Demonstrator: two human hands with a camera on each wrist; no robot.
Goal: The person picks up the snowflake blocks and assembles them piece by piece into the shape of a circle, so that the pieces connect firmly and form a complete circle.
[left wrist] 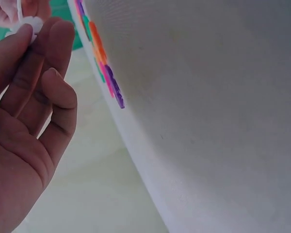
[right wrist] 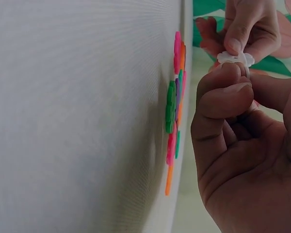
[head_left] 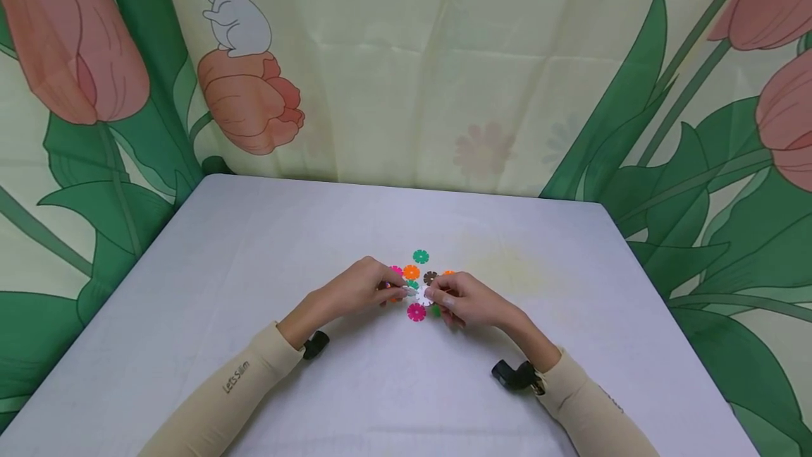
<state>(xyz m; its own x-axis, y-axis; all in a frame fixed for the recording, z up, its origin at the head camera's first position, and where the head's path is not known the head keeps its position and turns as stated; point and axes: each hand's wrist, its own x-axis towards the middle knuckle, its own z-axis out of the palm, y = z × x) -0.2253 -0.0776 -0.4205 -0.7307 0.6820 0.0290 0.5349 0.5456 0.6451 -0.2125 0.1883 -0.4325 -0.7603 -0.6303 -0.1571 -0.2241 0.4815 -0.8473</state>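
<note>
My left hand [head_left: 363, 286] pinches a white notched plastic disc [right wrist: 236, 58] between thumb and fingers. Facing it, my right hand [head_left: 474, 300] grips a second white disc [head_left: 423, 296] at its edge. The two discs meet at right angles between the fingertips, above the table; how far their slots engage is hidden by the fingers. In the left wrist view, the left thumb and forefinger hold the white disc [left wrist: 35, 22] near the top corner. Beneath the hands lie several coloured discs, among them a pink disc [head_left: 416, 312] and an orange disc [head_left: 411, 272].
A teal disc [head_left: 421, 257] lies farthest back, and a dark brown disc [head_left: 430, 278] sits near the right fingers. The white-covered table [head_left: 266, 231] reaches back to a curtain [head_left: 406, 76] printed with tulips. Small black cameras [head_left: 514, 375] are strapped at both wrists.
</note>
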